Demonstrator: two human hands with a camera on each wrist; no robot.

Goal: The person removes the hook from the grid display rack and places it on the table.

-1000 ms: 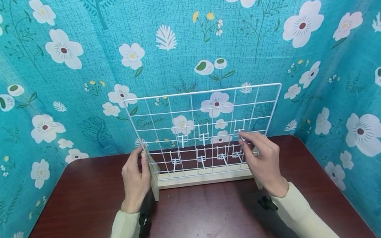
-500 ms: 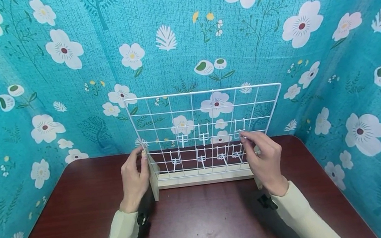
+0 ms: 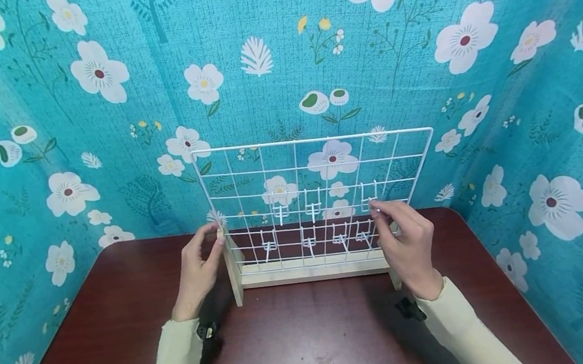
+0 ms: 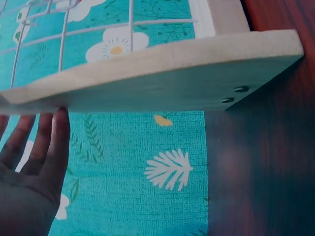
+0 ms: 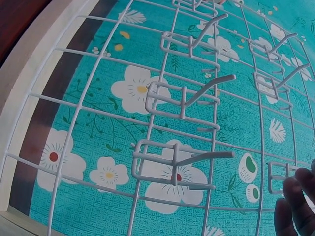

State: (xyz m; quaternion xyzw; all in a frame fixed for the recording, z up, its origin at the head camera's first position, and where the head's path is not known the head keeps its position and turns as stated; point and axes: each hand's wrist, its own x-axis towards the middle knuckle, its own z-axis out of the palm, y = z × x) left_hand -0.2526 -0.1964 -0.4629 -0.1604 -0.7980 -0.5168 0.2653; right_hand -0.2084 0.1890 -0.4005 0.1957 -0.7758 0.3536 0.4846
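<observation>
A white wire grid panel [image 3: 311, 140] stands upright in a pale wooden stand [image 3: 314, 274]. Several white wire hooks hang on it in two rows. At the right end of the upper row, my right hand [image 3: 410, 246] pinches the prong of a hook [image 3: 365, 202] between thumb and forefinger. The right wrist view shows my fingertips [image 5: 292, 191] at that hook [image 5: 276, 178], with the prong hidden behind them. My left hand [image 3: 197, 273] touches the stand's left side. In the left wrist view its fairly straight fingers [image 4: 58, 137] reach the wooden side board [image 4: 147, 83].
Other hooks [image 5: 183, 101] stick out from the lower row. The stand rests on a dark red-brown table [image 3: 290, 346], near its back edge. Turquoise flowered cloth [image 3: 283, 110] hangs behind and at both sides.
My left hand has shifted slightly left and its thumb and forefinger have spread apart. The right hand has edged a little right, still at the same hook. The head view has tilted slightly.
</observation>
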